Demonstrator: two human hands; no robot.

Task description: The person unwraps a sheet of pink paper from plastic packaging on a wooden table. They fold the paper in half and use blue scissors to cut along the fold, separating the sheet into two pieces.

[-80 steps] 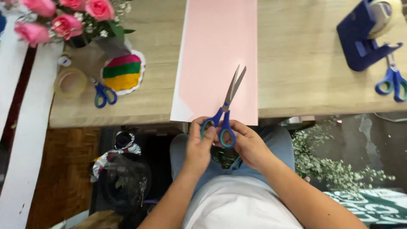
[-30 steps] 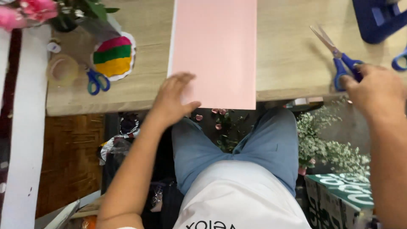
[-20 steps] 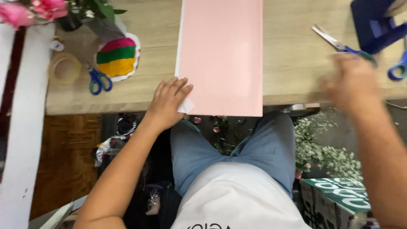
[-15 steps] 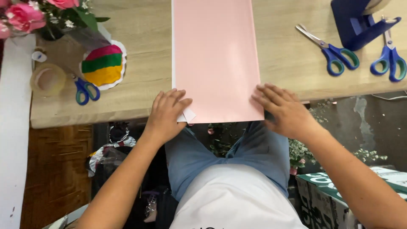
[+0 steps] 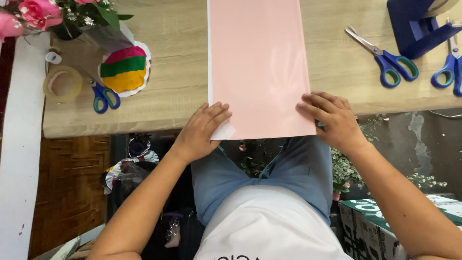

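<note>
1. We see the pink paper sheet (image 5: 257, 67) lying flat on the wooden table (image 5: 173, 96), its near edge overhanging the table's near rim.
2. Our left hand (image 5: 202, 132) presses its near left corner, fingers flat, grasping nothing; our right hand (image 5: 332, 118) presses the near right corner likewise.
3. Blue scissors (image 5: 387, 58) lie to the far right, apart from both hands.

Lay flat along the wooden table: pink paper sheet (image 5: 257, 62), long, smooth, faintly glossy, near end jutting past the table edge, white underside showing at the folded lower-left corner and along the left edge.
</note>
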